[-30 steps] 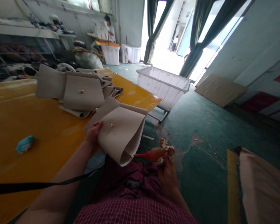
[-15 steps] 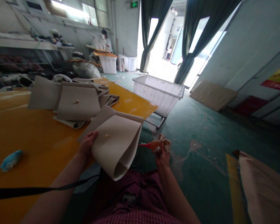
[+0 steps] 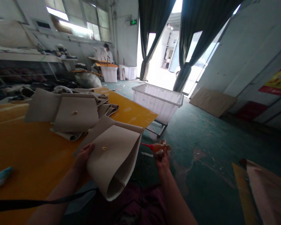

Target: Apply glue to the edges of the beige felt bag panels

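My left hand [image 3: 84,156] grips the left side of a beige folded bag piece [image 3: 117,147], which curves over the table's near edge with its right side gaping. A small gold clasp [image 3: 104,148] sits on its flap. My right hand [image 3: 162,159] is wrapped round a small glue bottle [image 3: 158,147] with a red nozzle and a crumpled cloth about its base. The nozzle points left, close to the bag piece's right edge; whether it touches is unclear. More beige bag pieces [image 3: 76,117] lie stacked beyond, the top one with a gold clasp.
The yellow table [image 3: 37,156] holds a blue crumpled item [image 3: 1,178] at left. A white plastic bin [image 3: 158,101] on a metal stand is past the table's corner. Brown sheet material [image 3: 267,184] lies at lower right. A person [image 3: 107,53] is in the far background.
The whole view has tilted up, so things sit lower in the picture. Both hands keep their holds, and the bottle stays near the bag piece's edge.
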`<state>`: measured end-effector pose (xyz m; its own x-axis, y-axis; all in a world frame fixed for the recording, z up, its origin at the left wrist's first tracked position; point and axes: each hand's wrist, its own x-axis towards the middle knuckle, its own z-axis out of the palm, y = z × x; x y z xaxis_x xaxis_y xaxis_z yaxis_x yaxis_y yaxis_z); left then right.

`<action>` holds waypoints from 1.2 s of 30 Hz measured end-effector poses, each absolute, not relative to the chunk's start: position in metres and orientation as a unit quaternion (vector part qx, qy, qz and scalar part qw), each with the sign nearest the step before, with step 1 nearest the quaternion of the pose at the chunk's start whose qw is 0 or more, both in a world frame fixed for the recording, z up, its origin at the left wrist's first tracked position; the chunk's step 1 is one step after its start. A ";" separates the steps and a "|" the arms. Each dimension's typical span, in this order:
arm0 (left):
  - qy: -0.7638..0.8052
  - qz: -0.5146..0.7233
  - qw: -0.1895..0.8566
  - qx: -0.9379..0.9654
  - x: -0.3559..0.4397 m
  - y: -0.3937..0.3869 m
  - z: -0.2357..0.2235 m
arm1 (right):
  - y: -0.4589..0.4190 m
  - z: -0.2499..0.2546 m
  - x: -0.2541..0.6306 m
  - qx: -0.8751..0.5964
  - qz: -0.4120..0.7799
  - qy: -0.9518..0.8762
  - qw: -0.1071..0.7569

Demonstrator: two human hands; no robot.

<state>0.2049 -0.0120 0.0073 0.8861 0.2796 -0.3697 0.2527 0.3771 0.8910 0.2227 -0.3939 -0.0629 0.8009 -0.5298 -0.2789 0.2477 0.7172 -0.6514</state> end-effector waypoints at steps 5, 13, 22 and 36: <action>0.249 0.013 0.800 0.546 0.205 -0.012 0.009 | -0.389 -0.068 0.242 -0.322 -0.216 0.237 0.891; 0.264 0.013 0.803 0.534 0.207 -0.012 0.010 | -0.386 -0.078 0.212 -0.310 -0.166 0.261 0.899; 0.280 0.013 0.793 0.540 0.200 -0.019 0.024 | -0.388 -0.063 0.258 -0.283 -0.209 0.284 0.892; 0.309 0.005 0.763 0.568 0.201 -0.029 0.043 | -0.390 -0.047 0.288 -0.234 -0.205 0.338 0.888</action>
<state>0.2013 -0.0295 0.0430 0.8087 0.3586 -0.4663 0.3439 0.3550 0.8693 0.2882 -0.3904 -0.0473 0.6873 -0.5229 -0.5042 0.2073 0.8064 -0.5538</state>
